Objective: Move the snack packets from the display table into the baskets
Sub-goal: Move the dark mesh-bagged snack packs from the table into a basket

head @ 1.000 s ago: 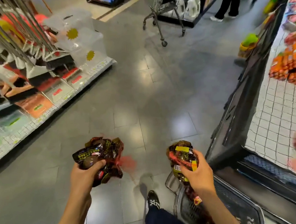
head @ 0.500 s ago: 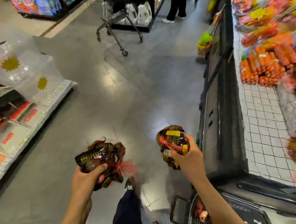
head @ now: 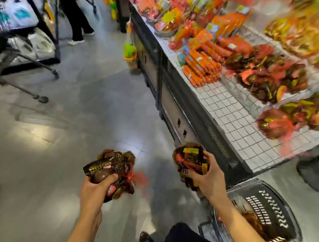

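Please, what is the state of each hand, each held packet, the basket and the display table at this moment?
left hand: grips a dark snack packet.
dark snack packet: held over the floor, not in a basket.
right hand: grips a second packet.
second packet: held up, not yet in the basket.
basket: on the floor, some packets inside.
display table: holds many packets.

Nothing legible is found; yellow lettering is seen on one dark snack packet [head: 102, 167], but it is too blurred.
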